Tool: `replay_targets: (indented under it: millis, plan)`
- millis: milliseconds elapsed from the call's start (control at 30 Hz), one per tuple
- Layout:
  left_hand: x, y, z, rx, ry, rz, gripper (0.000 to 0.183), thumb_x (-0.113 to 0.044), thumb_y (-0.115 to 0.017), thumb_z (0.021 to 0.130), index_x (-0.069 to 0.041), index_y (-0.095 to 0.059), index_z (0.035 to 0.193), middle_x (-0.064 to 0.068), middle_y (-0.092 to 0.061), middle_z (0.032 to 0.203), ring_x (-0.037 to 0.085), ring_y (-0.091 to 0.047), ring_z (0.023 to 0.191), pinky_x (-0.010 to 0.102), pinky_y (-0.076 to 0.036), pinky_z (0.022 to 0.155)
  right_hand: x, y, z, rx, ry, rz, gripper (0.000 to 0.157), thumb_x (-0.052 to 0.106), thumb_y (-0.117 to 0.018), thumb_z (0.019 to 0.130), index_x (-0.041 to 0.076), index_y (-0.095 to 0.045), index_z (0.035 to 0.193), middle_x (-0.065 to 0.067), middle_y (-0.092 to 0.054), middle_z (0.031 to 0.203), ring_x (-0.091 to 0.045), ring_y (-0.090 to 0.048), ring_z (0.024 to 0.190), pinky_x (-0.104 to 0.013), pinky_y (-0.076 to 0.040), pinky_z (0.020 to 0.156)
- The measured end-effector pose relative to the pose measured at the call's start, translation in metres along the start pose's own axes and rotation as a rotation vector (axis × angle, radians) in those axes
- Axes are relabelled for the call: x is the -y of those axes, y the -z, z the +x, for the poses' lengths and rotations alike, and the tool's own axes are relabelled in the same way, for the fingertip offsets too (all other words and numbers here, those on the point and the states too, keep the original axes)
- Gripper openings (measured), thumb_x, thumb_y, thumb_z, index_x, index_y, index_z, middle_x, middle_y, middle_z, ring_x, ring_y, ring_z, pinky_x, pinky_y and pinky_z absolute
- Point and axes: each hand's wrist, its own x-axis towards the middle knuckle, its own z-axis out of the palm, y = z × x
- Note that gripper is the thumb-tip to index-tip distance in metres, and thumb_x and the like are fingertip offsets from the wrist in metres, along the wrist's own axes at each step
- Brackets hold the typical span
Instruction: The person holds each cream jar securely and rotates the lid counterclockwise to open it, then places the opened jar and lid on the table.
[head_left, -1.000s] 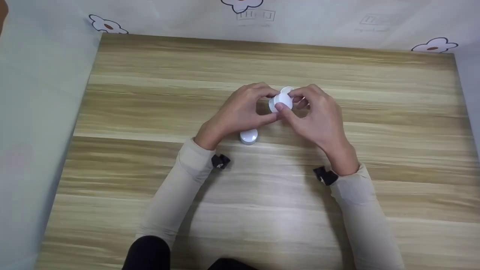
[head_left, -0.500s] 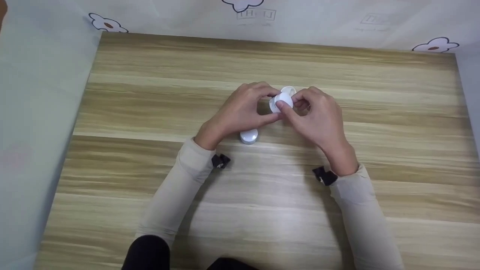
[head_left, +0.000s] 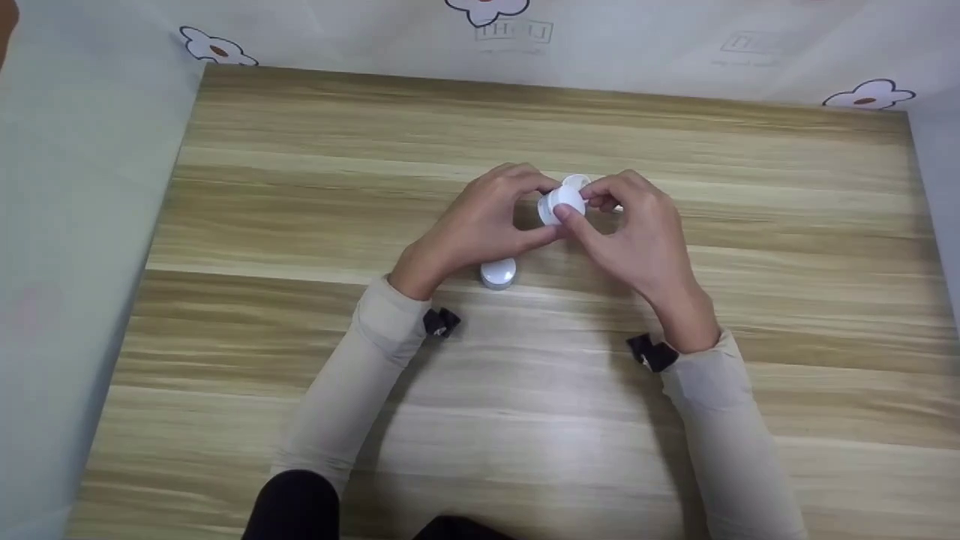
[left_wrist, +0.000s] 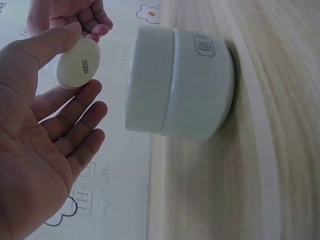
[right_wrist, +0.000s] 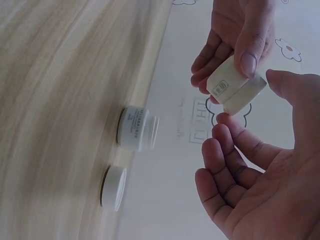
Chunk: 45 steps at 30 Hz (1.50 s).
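A small white cosmetic jar (right_wrist: 225, 84) with a lid (head_left: 568, 198) is held in the air between both hands. My left hand (head_left: 487, 214) grips the jar body between thumb and fingers, and its printed base faces the left wrist camera. At the lid, my right hand (head_left: 637, 232) pinches the rim lightly between thumb and index fingertip. The other right fingers (right_wrist: 215, 160) are loosely bent below it. In the left wrist view, the left hand's lower fingers (left_wrist: 82, 125) are spread away from the jar.
A closed white jar (left_wrist: 185, 82) stands on the wood-grain table near the left wrist. Behind the held jar stands an uncapped jar (right_wrist: 134, 128), with a loose lid (right_wrist: 114, 188) beside it, mostly behind the right hand in the head view. A flower-patterned wall (head_left: 637, 45) borders the back.
My right index finger and thumb have shifted slightly around the held jar's lid. More of the uncapped jar and a bit of the loose lid now show. The left hand is nearly still.
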Motion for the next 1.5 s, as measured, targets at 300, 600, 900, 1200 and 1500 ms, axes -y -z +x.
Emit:
replay_targets:
  millis: [300, 600, 900, 1200, 1500]
  plan:
    - [0.0008, -0.0002, -0.0011, -0.002, 0.003, 0.017, 0.047, -0.045, -0.079, 0.094, -0.015, -0.074, 0.130, -0.001, -0.074, 0.125, 0.016, -0.063, 0.123, 0.033, -0.048, 0.112, 0.0005, -0.0004, 0.0011, -0.003, -0.002, -0.016, 0.038, 0.038, -0.084, 0.089, 0.003, -0.077, 0.102, -0.017, -0.073, 0.096, -0.030, -0.066, 0.090, -0.037, -0.048, 0.082]
    - [0.0012, -0.0002, 0.0007, -0.003, -0.003, 0.020, 0.049, -0.046, -0.079, 0.094, -0.014, -0.073, 0.131, -0.001, -0.074, 0.125, 0.017, -0.061, 0.124, 0.034, -0.047, 0.112, -0.0010, -0.0002, 0.0029, 0.010, 0.009, 0.007, 0.035, 0.033, -0.084, 0.090, 0.002, -0.077, 0.103, -0.015, -0.074, 0.099, -0.029, -0.068, 0.093, -0.047, -0.053, 0.086]
    - [-0.0002, -0.0001, 0.0005, 0.005, -0.004, 0.010, 0.047, -0.043, -0.079, 0.094, -0.014, -0.074, 0.131, 0.000, -0.074, 0.123, 0.021, -0.062, 0.124, 0.034, -0.048, 0.110, -0.0018, 0.0001, 0.0015, 0.014, 0.026, 0.004, 0.037, 0.034, -0.083, 0.091, 0.002, -0.077, 0.106, -0.018, -0.074, 0.100, -0.032, -0.069, 0.094, -0.048, -0.053, 0.087]
    - [-0.0006, 0.0022, -0.0019, 0.001, -0.012, 0.026, 0.044, -0.044, -0.078, 0.095, -0.015, -0.075, 0.128, -0.001, -0.074, 0.122, 0.019, -0.061, 0.123, 0.033, -0.047, 0.110, -0.0003, -0.0028, 0.0019, 0.014, 0.004, -0.001, 0.038, 0.037, -0.084, 0.090, 0.003, -0.076, 0.102, -0.015, -0.075, 0.099, -0.029, -0.068, 0.093, -0.042, -0.051, 0.085]
    - [0.0003, 0.0017, -0.0015, 0.008, -0.002, 0.016, 0.045, -0.041, -0.079, 0.094, -0.015, -0.074, 0.131, 0.000, -0.074, 0.124, 0.021, -0.061, 0.124, 0.035, -0.047, 0.111, -0.0015, -0.0021, 0.0018, 0.060, 0.046, 0.025, 0.034, 0.030, -0.082, 0.092, 0.001, -0.075, 0.109, -0.015, -0.072, 0.102, -0.034, -0.067, 0.096, -0.047, -0.052, 0.088]
